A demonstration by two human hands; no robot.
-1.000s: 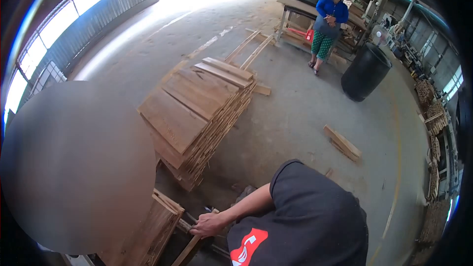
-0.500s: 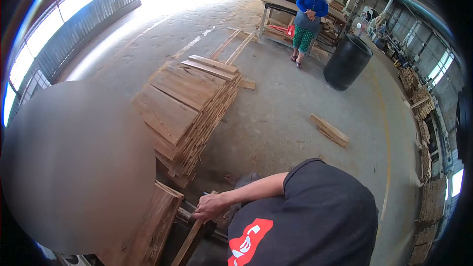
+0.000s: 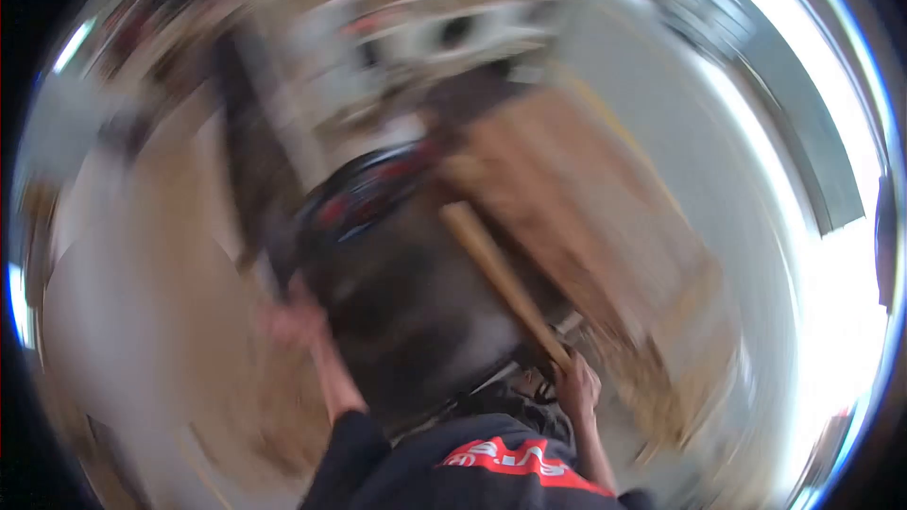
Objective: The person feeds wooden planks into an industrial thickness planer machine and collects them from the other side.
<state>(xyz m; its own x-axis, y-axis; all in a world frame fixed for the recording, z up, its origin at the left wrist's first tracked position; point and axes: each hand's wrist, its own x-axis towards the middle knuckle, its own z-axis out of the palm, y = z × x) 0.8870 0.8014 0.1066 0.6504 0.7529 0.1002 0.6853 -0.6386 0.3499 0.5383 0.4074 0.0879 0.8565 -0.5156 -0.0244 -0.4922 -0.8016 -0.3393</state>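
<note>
My right hand (image 3: 577, 387) is wrapped round the near end of a long wooden piece (image 3: 501, 274), which slants away to the upper left over a dark surface (image 3: 406, 302). Out at the left edge of that surface is my left hand (image 3: 295, 319), smeared by motion, so its fingers cannot be made out. A dark round object with red parts (image 3: 368, 191) sits at the far side of the surface, too blurred to name.
Stacked boards (image 3: 586, 217) lie close on the right of the dark surface. A pale machine (image 3: 453, 38) stands beyond it. Large blurred brown shapes fill the left side. The floor (image 3: 633, 66) shows at the upper right.
The view has swung round, away from the standing person and the black barrel. Both my hands are now in sight, and the dark surface and pale machine have come into view.
</note>
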